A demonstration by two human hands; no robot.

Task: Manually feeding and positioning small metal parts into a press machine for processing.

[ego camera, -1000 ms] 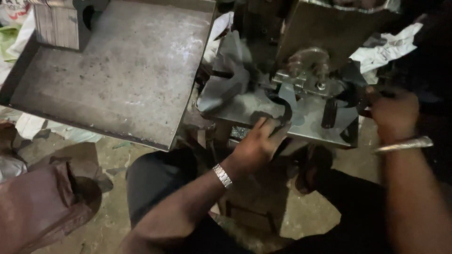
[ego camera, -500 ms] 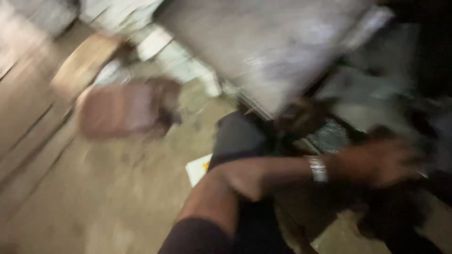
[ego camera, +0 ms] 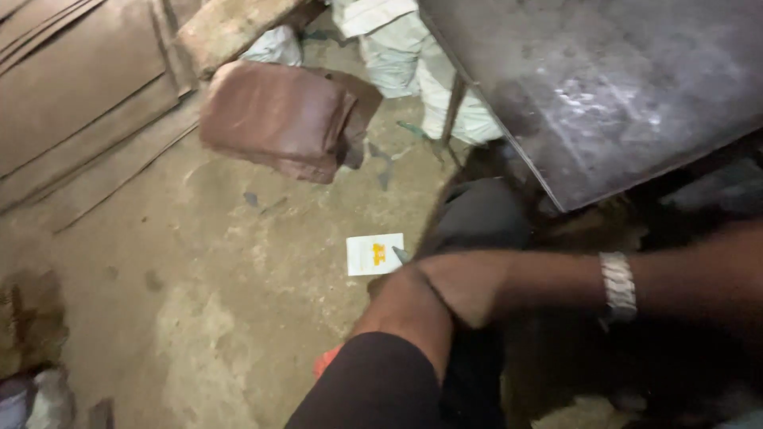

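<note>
Here the left arm (ego camera: 509,286) reaches under the metal table (ego camera: 604,95), its hand out of view so I cannot tell its grip, and it could scrape the table's edge.

A folded sack (ego camera: 278,119) is laid on the floor (ego camera: 159,278), left of the metal table (ego camera: 604,87). Bags (ego camera: 413,63) are piled under the table's edge. A small card (ego camera: 374,253) is seen near the bent forearm (ego camera: 556,278).

scuffed dull metal tray (ego camera: 620,95); rough concrete floor (ego camera: 199,302); wristband (ego camera: 617,286) prob. metal
</note>
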